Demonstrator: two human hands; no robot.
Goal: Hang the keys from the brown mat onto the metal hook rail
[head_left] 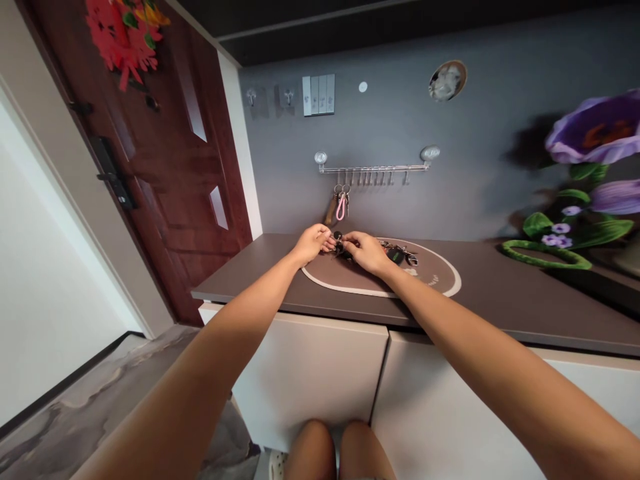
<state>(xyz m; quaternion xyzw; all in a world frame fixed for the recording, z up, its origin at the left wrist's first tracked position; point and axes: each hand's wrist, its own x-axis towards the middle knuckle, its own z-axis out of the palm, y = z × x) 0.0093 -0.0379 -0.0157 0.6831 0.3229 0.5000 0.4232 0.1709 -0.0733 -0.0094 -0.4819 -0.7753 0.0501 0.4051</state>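
Note:
My left hand and my right hand meet over the far left part of an oval brown mat on a dark countertop. Both pinch a small dark bunch of keys held between their fingertips. More keys and a dark green fob lie on the mat just right of my right hand. On the grey wall above, a metal hook rail carries a pink loop strap and a brown tag at its left end.
The countertop tops white cabinet doors. A dark red door with a black lock stands at the left. Purple artificial flowers with a green ring sit at the right. Light switches are on the wall.

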